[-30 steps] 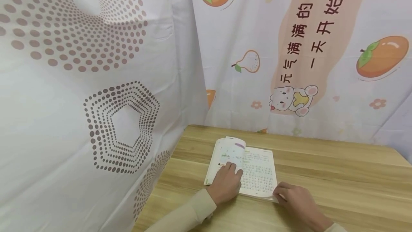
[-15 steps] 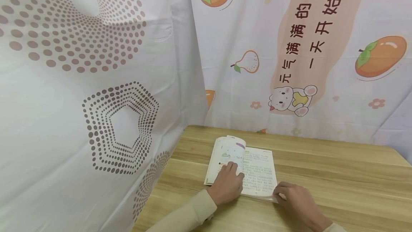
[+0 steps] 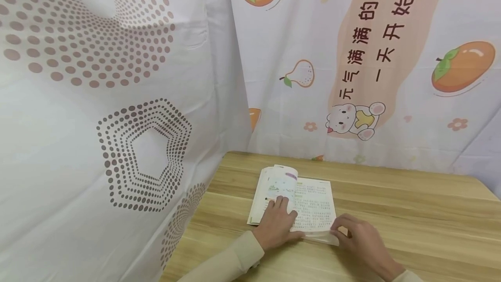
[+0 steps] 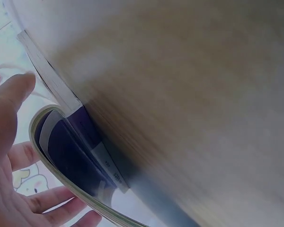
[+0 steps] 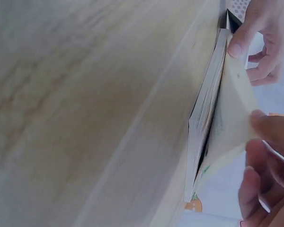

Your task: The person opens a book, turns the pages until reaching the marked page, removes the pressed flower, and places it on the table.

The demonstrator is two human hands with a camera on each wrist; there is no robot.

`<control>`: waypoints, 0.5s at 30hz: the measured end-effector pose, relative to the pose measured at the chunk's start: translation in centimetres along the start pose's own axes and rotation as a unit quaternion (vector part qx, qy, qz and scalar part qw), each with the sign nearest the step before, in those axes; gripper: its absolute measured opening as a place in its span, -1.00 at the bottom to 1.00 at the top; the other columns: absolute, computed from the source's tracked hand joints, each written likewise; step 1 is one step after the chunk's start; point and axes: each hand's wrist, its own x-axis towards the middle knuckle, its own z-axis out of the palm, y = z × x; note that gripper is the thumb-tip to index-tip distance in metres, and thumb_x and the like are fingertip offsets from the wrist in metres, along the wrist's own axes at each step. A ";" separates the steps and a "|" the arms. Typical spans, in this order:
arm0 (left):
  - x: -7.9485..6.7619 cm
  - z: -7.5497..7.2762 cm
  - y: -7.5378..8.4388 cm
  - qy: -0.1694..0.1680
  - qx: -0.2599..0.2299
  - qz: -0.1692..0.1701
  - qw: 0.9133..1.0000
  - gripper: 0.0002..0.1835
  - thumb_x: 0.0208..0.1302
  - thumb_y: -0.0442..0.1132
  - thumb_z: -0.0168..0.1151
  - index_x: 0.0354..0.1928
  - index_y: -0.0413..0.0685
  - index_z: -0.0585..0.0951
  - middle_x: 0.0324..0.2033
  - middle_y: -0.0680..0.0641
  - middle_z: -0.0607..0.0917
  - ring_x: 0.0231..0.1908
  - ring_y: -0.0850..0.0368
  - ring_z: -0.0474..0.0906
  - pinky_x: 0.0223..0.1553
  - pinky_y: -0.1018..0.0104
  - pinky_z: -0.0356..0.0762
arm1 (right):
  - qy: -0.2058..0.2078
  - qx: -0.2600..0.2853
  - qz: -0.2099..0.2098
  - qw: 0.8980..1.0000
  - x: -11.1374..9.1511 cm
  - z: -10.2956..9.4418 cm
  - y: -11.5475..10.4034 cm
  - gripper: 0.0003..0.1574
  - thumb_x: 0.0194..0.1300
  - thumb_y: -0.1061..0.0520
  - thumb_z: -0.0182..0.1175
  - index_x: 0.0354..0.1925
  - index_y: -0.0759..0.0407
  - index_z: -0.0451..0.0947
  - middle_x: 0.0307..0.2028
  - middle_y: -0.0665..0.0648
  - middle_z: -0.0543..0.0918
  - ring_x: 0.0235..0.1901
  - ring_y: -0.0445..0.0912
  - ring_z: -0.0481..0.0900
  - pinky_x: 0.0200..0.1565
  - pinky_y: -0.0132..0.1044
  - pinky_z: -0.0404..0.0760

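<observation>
An open book (image 3: 313,206) lies on the table, small print on its right page and a coloured picture on the curled left pages (image 3: 282,182). My left hand (image 3: 275,226) rests on those left pages, its thumb reaching to the bottom of the right page. In the left wrist view the spread fingers (image 4: 54,198) lie on the bent pages. My right hand (image 3: 362,240) pinches a page (image 5: 234,99) at its lower right corner. The right wrist view has that page lifted off the page block (image 5: 206,113), between thumb and fingers.
The wooden table (image 3: 411,212) extends to the right of the book. A white dotted curtain (image 3: 156,156) stands at the left, and a printed fruit curtain (image 3: 274,112) hangs along the back edge.
The right hand has raised the page's lower right corner a little. My left thumb has stretched out to the right along the book's bottom edge.
</observation>
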 end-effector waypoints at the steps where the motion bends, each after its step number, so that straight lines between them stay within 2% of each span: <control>1: 0.0 0.1 0.0 0.007 0.000 -0.001 1.000 -0.44 0.24 0.49 0.17 -0.32 0.18 0.69 -0.25 -0.05 0.53 -0.18 0.06 0.41 -0.20 0.19 0.44 | 0.011 0.002 -0.003 1.000 0.1 0.0 0.0 -0.60 -0.08 0.26 0.62 -0.32 -0.11 0.69 -0.23 -0.13 0.69 -0.60 -0.50 0.26 -0.60 -0.55 0.30; 3: 0.0 0.2 0.0 0.022 0.001 -0.005 1.000 -0.53 0.31 0.39 0.20 -0.32 0.17 0.70 -0.26 -0.05 0.54 -0.18 0.05 0.42 -0.22 0.19 0.43 | 0.027 0.004 -0.001 1.000 0.2 0.0 0.0 -0.52 -0.09 0.28 0.62 -0.17 -0.02 0.70 -0.18 -0.06 0.68 -0.62 -0.50 0.25 -0.62 -0.57 0.27; 5: 0.0 0.2 0.0 0.031 0.004 -0.010 0.999 -0.63 0.36 0.25 0.20 -0.32 0.15 0.71 -0.27 -0.04 0.56 -0.19 0.04 0.44 -0.23 0.19 0.43 | 0.026 0.008 0.018 0.999 0.3 0.0 -0.1 -0.37 -0.08 0.27 0.63 0.01 0.07 0.67 -0.12 0.01 0.66 -0.63 -0.51 0.25 -0.63 -0.55 0.27; 8: 0.1 0.0 0.0 0.032 0.016 -0.020 0.999 -0.70 0.39 0.10 0.17 -0.19 0.08 0.72 -0.26 -0.04 0.58 -0.17 0.03 0.48 -0.26 0.18 0.46 | -0.018 0.011 0.068 0.997 0.1 -0.1 -0.2 -0.25 -0.02 0.21 0.62 0.18 0.09 0.61 -0.05 0.06 0.64 -0.62 -0.47 0.29 -0.61 -0.47 0.33; 10: 0.1 -0.1 -0.1 0.029 0.022 -0.030 0.999 -0.68 0.40 0.00 0.13 -0.04 -0.03 0.68 -0.25 -0.05 0.60 -0.19 0.03 0.51 -0.30 0.18 0.49 | -0.058 0.004 0.097 0.994 -0.1 0.0 -0.2 -0.24 0.01 0.11 0.62 0.20 0.07 0.60 0.01 0.03 0.63 -0.51 -0.42 0.41 -0.51 -0.39 0.45; 13: 0.1 -0.1 -0.2 0.047 0.015 -0.051 0.997 -0.57 0.34 -0.11 0.15 0.17 -0.18 0.54 -0.26 -0.07 0.62 -0.27 0.05 0.54 -0.42 0.22 0.48 | -0.111 -0.022 0.106 0.988 -0.5 0.0 -0.3 -0.26 0.01 0.00 0.61 0.18 0.05 0.63 0.06 0.03 0.62 -0.27 -0.24 0.59 -0.28 -0.22 0.63; 15: 0.1 -0.2 -0.3 0.064 0.004 -0.065 0.996 -0.48 0.31 -0.18 0.19 0.27 -0.25 0.45 -0.29 -0.06 0.61 -0.35 0.08 0.52 -0.51 0.27 0.41 | -0.134 -0.041 0.103 0.985 -0.7 0.0 -0.3 -0.28 0.01 -0.05 0.61 0.15 0.04 0.64 0.09 0.03 0.63 -0.16 -0.17 0.60 -0.16 -0.13 0.66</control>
